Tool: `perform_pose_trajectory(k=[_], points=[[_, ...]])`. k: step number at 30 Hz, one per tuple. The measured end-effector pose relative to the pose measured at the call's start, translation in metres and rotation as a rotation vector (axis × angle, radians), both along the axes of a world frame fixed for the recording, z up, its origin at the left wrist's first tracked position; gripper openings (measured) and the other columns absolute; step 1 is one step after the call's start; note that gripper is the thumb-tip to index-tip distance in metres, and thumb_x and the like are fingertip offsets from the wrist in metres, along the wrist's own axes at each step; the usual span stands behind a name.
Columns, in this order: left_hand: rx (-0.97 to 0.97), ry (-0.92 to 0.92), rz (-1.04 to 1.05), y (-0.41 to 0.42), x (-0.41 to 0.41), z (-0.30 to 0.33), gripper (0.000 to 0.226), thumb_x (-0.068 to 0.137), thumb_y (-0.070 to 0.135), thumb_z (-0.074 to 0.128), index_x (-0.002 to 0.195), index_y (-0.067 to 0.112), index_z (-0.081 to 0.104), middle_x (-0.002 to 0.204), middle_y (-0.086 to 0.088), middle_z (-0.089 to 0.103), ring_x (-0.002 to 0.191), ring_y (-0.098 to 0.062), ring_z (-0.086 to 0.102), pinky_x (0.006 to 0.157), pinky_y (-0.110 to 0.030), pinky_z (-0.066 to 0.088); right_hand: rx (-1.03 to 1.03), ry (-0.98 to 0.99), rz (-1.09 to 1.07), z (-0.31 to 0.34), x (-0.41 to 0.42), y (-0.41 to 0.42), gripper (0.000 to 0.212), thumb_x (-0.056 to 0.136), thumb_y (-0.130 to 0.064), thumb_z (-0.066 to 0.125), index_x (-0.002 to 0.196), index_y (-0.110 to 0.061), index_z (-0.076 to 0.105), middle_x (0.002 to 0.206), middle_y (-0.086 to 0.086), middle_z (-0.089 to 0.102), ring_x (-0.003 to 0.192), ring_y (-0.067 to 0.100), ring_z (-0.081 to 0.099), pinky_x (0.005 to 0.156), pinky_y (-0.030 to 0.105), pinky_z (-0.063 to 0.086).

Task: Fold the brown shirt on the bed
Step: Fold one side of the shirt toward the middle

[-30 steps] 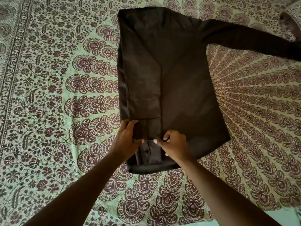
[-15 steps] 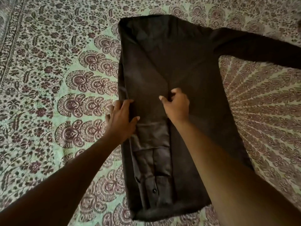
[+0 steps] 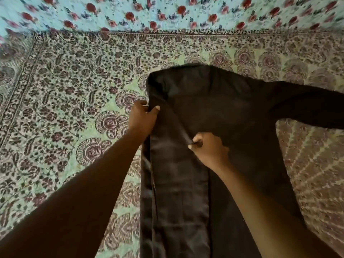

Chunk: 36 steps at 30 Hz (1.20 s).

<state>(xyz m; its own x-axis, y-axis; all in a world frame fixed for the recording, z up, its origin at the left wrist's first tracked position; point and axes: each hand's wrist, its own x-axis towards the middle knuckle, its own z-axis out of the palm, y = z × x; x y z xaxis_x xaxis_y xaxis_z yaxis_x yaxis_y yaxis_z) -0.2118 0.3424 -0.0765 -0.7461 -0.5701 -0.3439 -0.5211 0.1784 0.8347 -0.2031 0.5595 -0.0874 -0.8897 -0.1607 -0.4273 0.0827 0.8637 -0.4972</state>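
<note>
The brown shirt (image 3: 214, 101) lies flat on the bed, back up, its left side folded inward with the sleeve laid down along the body. Its right sleeve (image 3: 305, 107) stretches out to the right edge of view. My left hand (image 3: 142, 119) rests on the shirt's left folded edge near the shoulder, thumb on the cloth and fingers around the edge. My right hand (image 3: 208, 148) pinches the inner edge of the folded-over sleeve near the middle of the shirt. The shirt's hem is out of view below.
A green and maroon patterned bedsheet (image 3: 78, 108) covers the bed around the shirt. A light blue cloth with red flowers (image 3: 167, 13) runs along the far edge at the top.
Both hands have slid from the shirt's near hem up along the folded sleeve toward the shoulder. The view has tilted up, and the far blue cloth has come into sight.
</note>
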Motion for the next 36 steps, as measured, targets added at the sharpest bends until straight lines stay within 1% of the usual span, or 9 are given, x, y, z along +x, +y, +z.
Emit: perform_pose_trajectory(k=[5, 8, 16, 19, 23, 27, 30, 33, 36], points=[[-0.089, 0.015, -0.029, -0.012, -0.048, -0.003, 0.019, 0.094, 0.029, 0.069, 0.098, 0.012, 0.073, 0.087, -0.002, 0.072, 0.083, -0.021, 0.068, 0.065, -0.025, 0.054, 0.067, 0.104, 0.074, -0.003, -0.004, 0.003, 0.017, 0.094, -0.034, 0.066, 0.079, -0.027, 0.06, 0.071, -0.014, 0.057, 0.066, 0.0, 0.039, 0.085, 0.039, 0.03], [-0.093, 0.026, -0.03, -0.017, -0.065, -0.015, 0.011, 0.095, 0.025, 0.068, 0.091, 0.015, 0.072, 0.083, -0.001, 0.072, 0.079, -0.02, 0.069, 0.068, -0.029, 0.055, 0.106, 0.102, 0.086, 0.0, -0.008, 0.007, 0.021, 0.094, -0.035, 0.066, 0.077, -0.025, 0.058, 0.07, -0.012, 0.057, 0.064, -0.002, 0.04, 0.083, 0.037, 0.029], [-0.51, 0.188, -0.098, 0.007, -0.042, -0.017, 0.044, 0.094, 0.018, 0.063, 0.133, 0.008, 0.047, 0.132, -0.015, 0.051, 0.116, -0.027, 0.052, 0.094, -0.036, 0.045, 0.215, 0.431, 0.18, -0.003, 0.002, 0.003, 0.027, 0.081, -0.028, 0.079, 0.101, -0.02, 0.063, 0.101, 0.004, 0.061, 0.098, 0.026, 0.058, 0.077, 0.04, 0.054], [-0.637, 0.353, -0.404, 0.018, -0.003, -0.013, 0.02, 0.089, 0.012, 0.066, 0.107, 0.009, 0.059, 0.105, -0.002, 0.053, 0.091, -0.015, 0.052, 0.08, -0.036, 0.05, 0.18, 0.58, 0.304, -0.001, 0.027, -0.005, 0.024, 0.071, -0.018, 0.082, 0.091, -0.017, 0.068, 0.09, 0.005, 0.062, 0.08, 0.026, 0.061, 0.061, 0.032, 0.049], [-0.57, 0.188, -0.776, 0.032, 0.075, -0.008, 0.003, 0.083, 0.016, 0.068, 0.084, 0.019, 0.067, 0.087, 0.005, 0.058, 0.075, -0.015, 0.059, 0.068, -0.042, 0.054, 0.138, 0.437, 0.455, -0.015, 0.063, 0.0, 0.017, 0.076, -0.014, 0.08, 0.089, -0.019, 0.072, 0.09, 0.001, 0.064, 0.074, 0.023, 0.065, 0.051, 0.029, 0.048], [-0.68, -0.027, -0.995, 0.041, 0.148, -0.01, 0.052, 0.074, 0.05, 0.068, 0.123, 0.032, 0.064, 0.125, 0.011, 0.065, 0.121, -0.015, 0.06, 0.106, -0.05, 0.042, 0.179, 0.429, 0.557, -0.003, 0.101, 0.013, 0.029, 0.066, -0.004, 0.083, 0.091, -0.012, 0.072, 0.099, 0.006, 0.06, 0.089, 0.027, 0.061, 0.062, 0.037, 0.056], [-0.799, -0.208, -1.173, 0.043, 0.181, -0.007, 0.104, 0.069, 0.073, 0.065, 0.156, 0.029, 0.031, 0.167, 0.009, 0.025, 0.155, -0.017, 0.023, 0.122, -0.058, 0.019, 0.185, 0.386, 0.685, 0.004, 0.149, 0.022, 0.025, 0.062, -0.01, 0.086, 0.079, -0.016, 0.068, 0.09, 0.004, 0.058, 0.082, 0.026, 0.059, 0.06, 0.034, 0.051], [-0.839, -0.355, -1.256, 0.05, 0.207, -0.01, 0.137, 0.065, 0.077, 0.07, 0.161, 0.028, -0.014, 0.168, 0.007, -0.027, 0.157, -0.023, -0.021, 0.122, -0.066, 0.002, 0.185, 0.225, 0.679, 0.002, 0.188, 0.039, 0.042, 0.057, -0.022, 0.094, 0.092, -0.021, 0.072, 0.086, 0.0, 0.067, 0.072, 0.023, 0.065, 0.053, 0.032, 0.054], [-0.824, -0.372, -1.151, 0.059, 0.211, -0.005, 0.143, 0.059, 0.07, 0.081, 0.161, 0.028, -0.011, 0.168, -0.003, -0.017, 0.155, -0.034, -0.006, 0.12, -0.067, 0.012, 0.221, 0.15, 0.708, 0.01, 0.206, 0.052, 0.053, 0.062, -0.033, 0.092, 0.109, -0.02, 0.07, 0.102, 0.001, 0.065, 0.087, 0.024, 0.065, 0.065, 0.036, 0.058]])
